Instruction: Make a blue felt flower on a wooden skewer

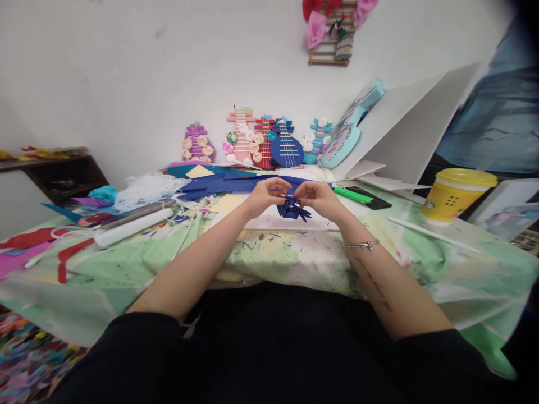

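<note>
Both hands meet over a white sheet (269, 222) near the middle of the table. My left hand (269, 194) pinches the left side of a small dark blue piece (293, 211) with several pointed strips hanging from it. On its right side, my right hand (314, 197) pinches the same piece, close to the left fingertips. Small dark bits show between the fingers, too small to name. Behind the hands lie large blue sheets (223, 184), and a pale yellow sheet (227, 203) is just left of my left hand.
Colorful lute-shaped crafts (287, 150) lean on the wall. At right are a green cutter (352, 195), a dark phone (374, 203), a yellow-lidded cup (457, 196) and a white stick (432, 234). White yarn (147, 189) and a white glue gun (132, 227) lie left.
</note>
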